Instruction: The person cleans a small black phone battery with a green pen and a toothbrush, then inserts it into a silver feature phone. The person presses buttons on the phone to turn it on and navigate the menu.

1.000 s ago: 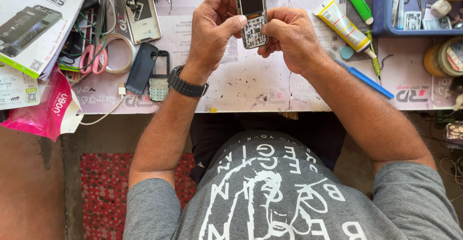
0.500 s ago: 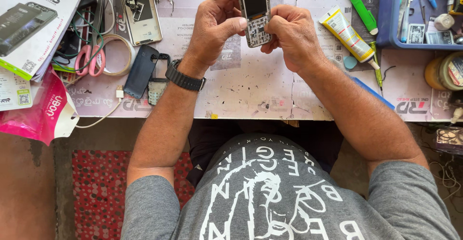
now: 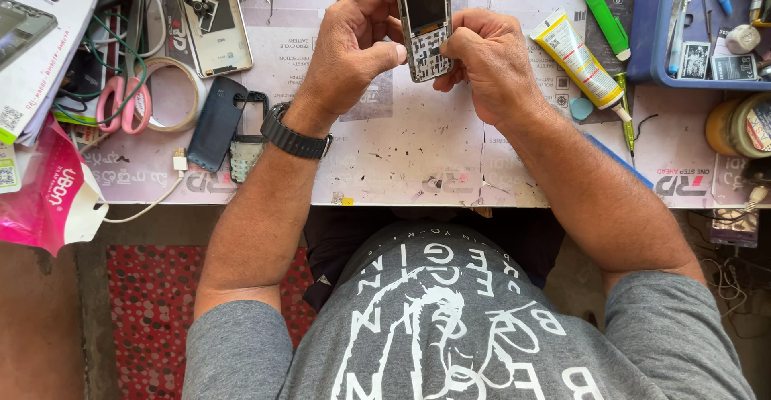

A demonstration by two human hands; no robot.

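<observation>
Holding a small bar phone [image 3: 425, 21] upright above the worktable [image 3: 401, 159], both hands pinched on its lower half: left hand [image 3: 353, 42] wraps the left edge with the thumb pressed against the keypad side, right hand [image 3: 486, 59] curled on the right edge, fingertips tucked at the keypad. Front cover looks off, keypad board exposed, screen dark. Nothing is supporting it but the two grips. Risks as I read it: thumb pressure on a bare keypad layer could shift or crease it; squeezing the frame from both sides could flex the screen; if either grip slips, the phone drops onto the table. Clutter is close: yellow glue tube [image 3: 577, 56] just right of the right hand with a green screwdriver [image 3: 598, 2] beyond it, dark back cover [image 3: 215, 123] and spare keypad [image 3: 245, 157] by the left wrist, scissors [image 3: 120, 99] further left. An elbow sweep could knock the loose parts off the edge.
</observation>
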